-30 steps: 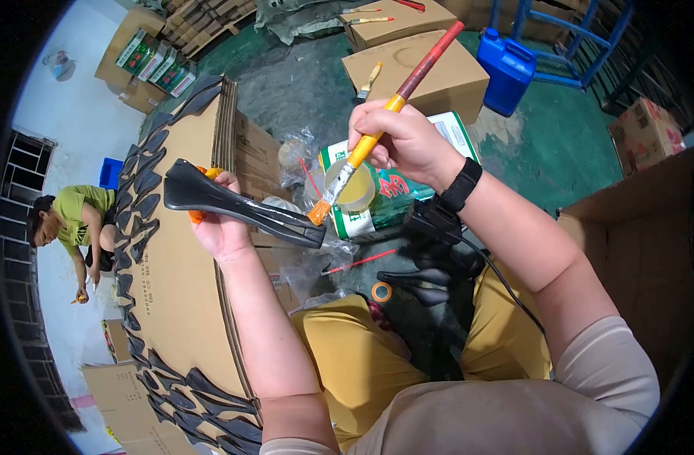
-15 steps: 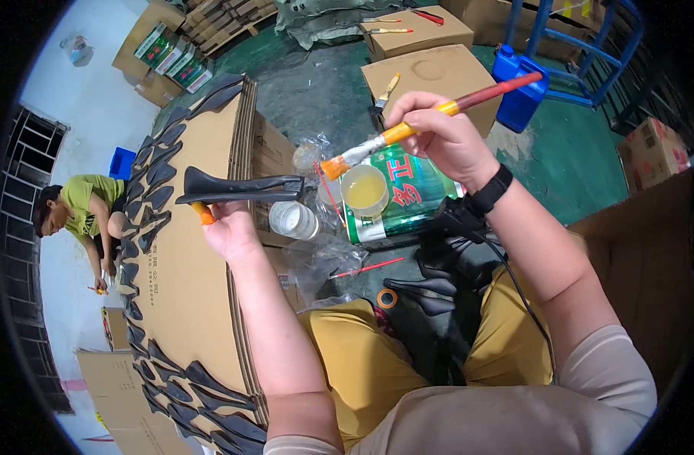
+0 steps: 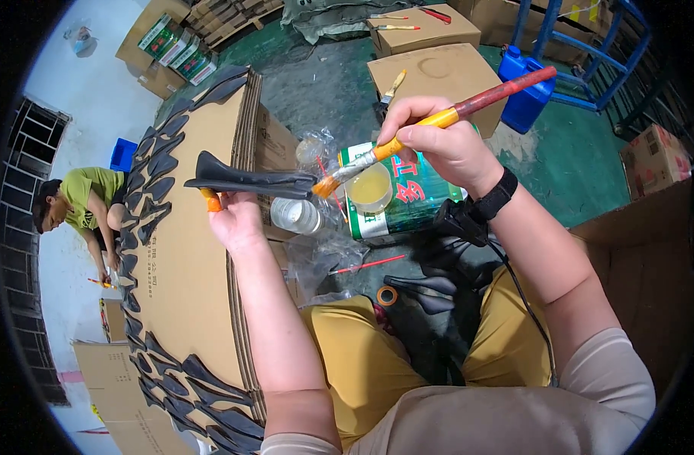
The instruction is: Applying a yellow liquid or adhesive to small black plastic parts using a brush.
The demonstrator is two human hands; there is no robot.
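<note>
The black saddle-shaped piece (image 3: 260, 180) is held up in the air, beside the edge of the cardboard stack (image 3: 191, 235), with its broad end to the left and its narrow end to the right. The left hand (image 3: 237, 221) supports it from below, nearer to the broad end, and an orange cover (image 3: 210, 200) shows at its fingers. The right hand (image 3: 447, 144) is closed around the yellow handle of a brush (image 3: 440, 119) in the way one holds a pen. The bristles (image 3: 328, 186) are at the narrow end, but whether they touch it I cannot tell.

I would judge the piece to be light, because one hand carries it level without visible effort. It looks rather stiff (the long narrow part does not sag), and probably not fragile. Its dark surface seems smooth, so a wet place could become slippery; the cup (image 3: 371, 211) on the green-and-white can (image 3: 430, 206) contains a yellowish liquid. The better hold, in my opinion, is under the broad end, with the fingers away from the bristles. For the brush, the thick yellow handle should give a secure pinch
</note>
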